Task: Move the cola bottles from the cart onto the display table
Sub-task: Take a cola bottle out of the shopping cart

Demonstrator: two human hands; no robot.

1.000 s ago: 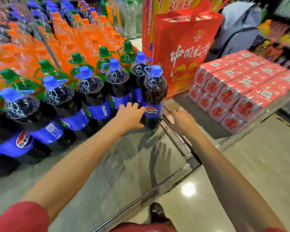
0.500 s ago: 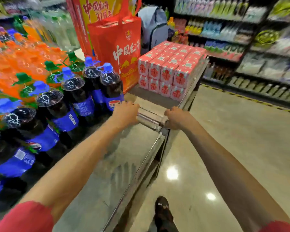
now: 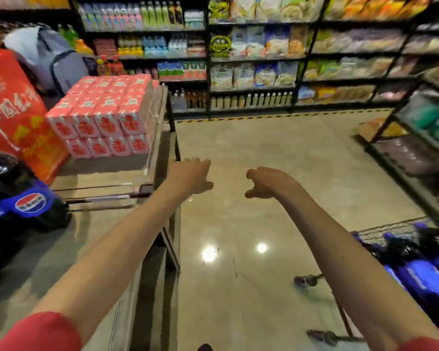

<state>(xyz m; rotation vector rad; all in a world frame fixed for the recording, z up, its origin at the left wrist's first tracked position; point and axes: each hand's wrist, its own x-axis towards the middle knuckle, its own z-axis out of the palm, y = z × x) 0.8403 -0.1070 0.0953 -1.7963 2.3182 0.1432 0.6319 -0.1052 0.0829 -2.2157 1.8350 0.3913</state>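
Note:
Both my hands hang in the air over the floor and hold nothing. My left hand [image 3: 191, 176] is just off the corner of the display table [image 3: 61, 249], fingers loosely bent. My right hand [image 3: 268, 183] is further right with its fingers loosely curled. Dark cola bottles [image 3: 23, 198] with blue labels stand on the table at the far left. More cola bottles [image 3: 421, 264] with blue caps and labels lie blurred in the wire cart [image 3: 383, 229] at the lower right.
Stacked pink-red drink cartons [image 3: 107, 115] and a red gift bag [image 3: 13, 110] sit on the table's far end. Stocked shelves [image 3: 251, 59] line the back and the right side. Shiny tiled floor [image 3: 251, 236] lies between table and cart. Cart wheels [image 3: 305, 280] show near my right arm.
My view has swung right, from the table toward the cart. My left hand left the cola bottle and my right hand left the table's edge; both now hang over the floor.

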